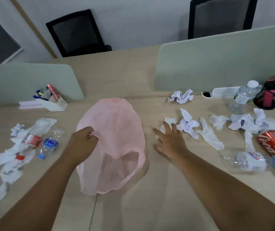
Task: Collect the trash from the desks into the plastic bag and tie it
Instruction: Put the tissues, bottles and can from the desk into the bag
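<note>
Near the left edge of the desk lie bottles and tissues. My left hand pinches the pink plastic bag, which lies in the middle. My right hand is spread open beside crumpled paper. Two black chairs stand behind the far edge.

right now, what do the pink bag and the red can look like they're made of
Pink bag: seemingly thin plastic film, matte and translucent; it wrinkles and the desk shows through. Red can: probably aluminium, glossy; printed skin with bright highlights.
</note>
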Motion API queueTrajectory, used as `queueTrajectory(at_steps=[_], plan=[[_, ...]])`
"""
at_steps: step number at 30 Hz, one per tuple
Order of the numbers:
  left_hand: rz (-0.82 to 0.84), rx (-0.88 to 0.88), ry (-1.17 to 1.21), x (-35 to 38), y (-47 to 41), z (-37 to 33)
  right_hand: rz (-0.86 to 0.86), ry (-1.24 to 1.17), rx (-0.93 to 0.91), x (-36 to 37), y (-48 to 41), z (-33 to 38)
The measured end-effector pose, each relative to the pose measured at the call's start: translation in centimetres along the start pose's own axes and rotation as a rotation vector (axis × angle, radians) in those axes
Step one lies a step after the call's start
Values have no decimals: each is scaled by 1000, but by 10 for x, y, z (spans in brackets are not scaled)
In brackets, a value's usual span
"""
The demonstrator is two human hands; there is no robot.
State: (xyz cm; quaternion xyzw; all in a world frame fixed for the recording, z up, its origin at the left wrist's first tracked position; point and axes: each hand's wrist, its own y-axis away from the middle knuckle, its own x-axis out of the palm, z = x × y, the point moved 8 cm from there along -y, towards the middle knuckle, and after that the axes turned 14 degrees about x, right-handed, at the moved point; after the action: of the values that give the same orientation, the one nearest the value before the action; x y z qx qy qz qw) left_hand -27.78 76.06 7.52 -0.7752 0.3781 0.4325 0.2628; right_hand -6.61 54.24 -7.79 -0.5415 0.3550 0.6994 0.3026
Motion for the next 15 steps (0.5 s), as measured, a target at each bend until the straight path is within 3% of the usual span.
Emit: queueTrajectory(at_steps=[3,8,15], plan=[[53,-2,69,25,-6,-12,-33,35,31,11,10,-9],[92,-24,183,60,-19,-34,-264,-169,109,9,50,-45],[24,-125,401,79,-56,-78,-299,-427,74,-34,92,-69]])
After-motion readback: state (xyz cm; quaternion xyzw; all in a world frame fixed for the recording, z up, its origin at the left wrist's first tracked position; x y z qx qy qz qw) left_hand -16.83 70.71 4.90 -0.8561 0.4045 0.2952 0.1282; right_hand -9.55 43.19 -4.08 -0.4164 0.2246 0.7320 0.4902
